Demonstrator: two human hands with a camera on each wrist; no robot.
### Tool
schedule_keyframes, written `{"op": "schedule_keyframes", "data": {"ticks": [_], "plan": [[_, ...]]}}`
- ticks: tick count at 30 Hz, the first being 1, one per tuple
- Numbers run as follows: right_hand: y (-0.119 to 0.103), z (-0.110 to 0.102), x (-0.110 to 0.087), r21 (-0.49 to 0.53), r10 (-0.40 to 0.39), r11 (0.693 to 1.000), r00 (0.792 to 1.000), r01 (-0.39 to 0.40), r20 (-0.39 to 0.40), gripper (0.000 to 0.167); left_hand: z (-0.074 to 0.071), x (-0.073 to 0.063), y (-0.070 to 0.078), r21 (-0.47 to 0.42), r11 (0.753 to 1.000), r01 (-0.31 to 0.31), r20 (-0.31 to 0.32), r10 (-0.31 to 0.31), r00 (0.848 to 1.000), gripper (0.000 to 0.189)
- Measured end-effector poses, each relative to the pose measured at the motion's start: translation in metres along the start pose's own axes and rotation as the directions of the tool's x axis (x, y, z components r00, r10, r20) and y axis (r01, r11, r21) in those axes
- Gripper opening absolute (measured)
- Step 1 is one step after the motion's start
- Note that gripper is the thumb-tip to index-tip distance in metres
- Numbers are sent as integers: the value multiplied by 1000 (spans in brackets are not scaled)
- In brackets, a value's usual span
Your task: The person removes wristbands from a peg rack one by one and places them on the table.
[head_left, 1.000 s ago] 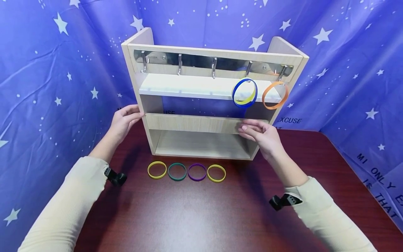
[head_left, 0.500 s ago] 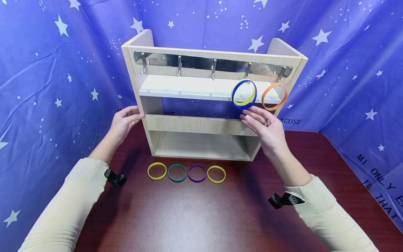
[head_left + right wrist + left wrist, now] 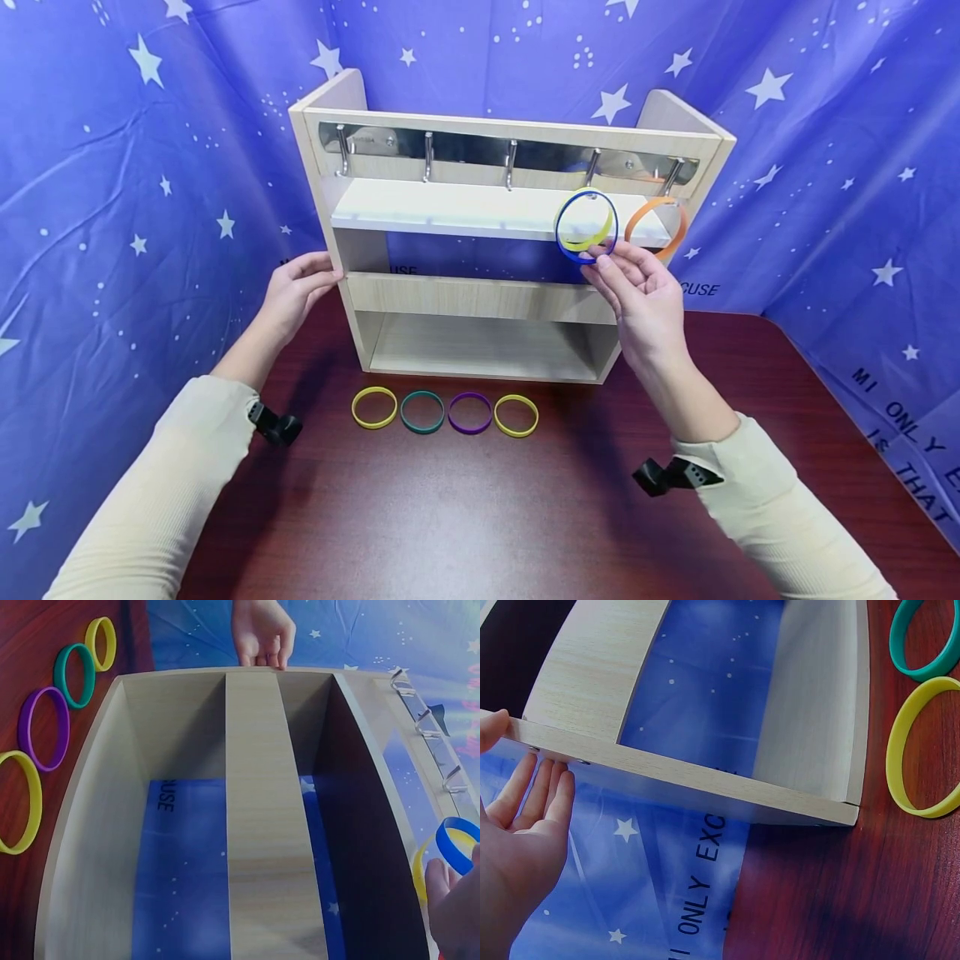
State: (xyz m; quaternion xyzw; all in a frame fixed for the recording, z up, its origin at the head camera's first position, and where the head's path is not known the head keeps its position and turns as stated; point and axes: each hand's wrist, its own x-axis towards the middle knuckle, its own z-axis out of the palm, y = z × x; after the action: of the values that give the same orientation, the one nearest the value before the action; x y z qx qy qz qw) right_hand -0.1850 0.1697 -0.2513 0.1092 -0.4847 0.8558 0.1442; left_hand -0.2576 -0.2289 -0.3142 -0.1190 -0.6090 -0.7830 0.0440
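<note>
My right hand (image 3: 647, 304) pinches a blue silicone wristband (image 3: 557, 232) at its lower edge, thumb in front. Behind it, a yellow wristband (image 3: 579, 246) hangs from the fourth hook (image 3: 592, 167) of the wooden shelf rack (image 3: 480, 296). An orange wristband (image 3: 636, 218) hangs on the rightmost hook, partly behind my right fingers. In the right wrist view the blue wristband (image 3: 450, 847) stands out in front of the yellow one (image 3: 420, 874). My left hand (image 3: 294, 292) touches the rack's left side panel; the left wrist view shows straight fingers (image 3: 559, 799) against its outer face and the thumb at its front edge.
On the dark red table (image 3: 465, 517), a yellow (image 3: 354, 408), a teal (image 3: 402, 412), a purple (image 3: 450, 414) and another yellow wristband (image 3: 497, 417) lie in a row before the rack. The three left hooks (image 3: 428, 157) bear no bands. A blue star-patterned curtain (image 3: 480, 50) surrounds the table.
My right hand has risen from the rack's middle board to the hanging bands and taken hold of the blue wristband, which now sits slightly apart from the yellow one. My left hand stays put.
</note>
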Motion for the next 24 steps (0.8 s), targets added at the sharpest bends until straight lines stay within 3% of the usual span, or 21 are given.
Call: {"op": "schedule_keyframes", "data": {"ticks": [16, 24], "plan": [[-6, 9, 8, 196, -15, 980, 994, 36, -107, 14, 0, 1, 0, -3, 1000, -6, 1, 6, 1000, 28], [-8, 12, 9, 207, -23, 977, 995, 44, -99, 13, 0, 0, 0, -7, 1000, 1, 4, -1, 1000, 28]]}}
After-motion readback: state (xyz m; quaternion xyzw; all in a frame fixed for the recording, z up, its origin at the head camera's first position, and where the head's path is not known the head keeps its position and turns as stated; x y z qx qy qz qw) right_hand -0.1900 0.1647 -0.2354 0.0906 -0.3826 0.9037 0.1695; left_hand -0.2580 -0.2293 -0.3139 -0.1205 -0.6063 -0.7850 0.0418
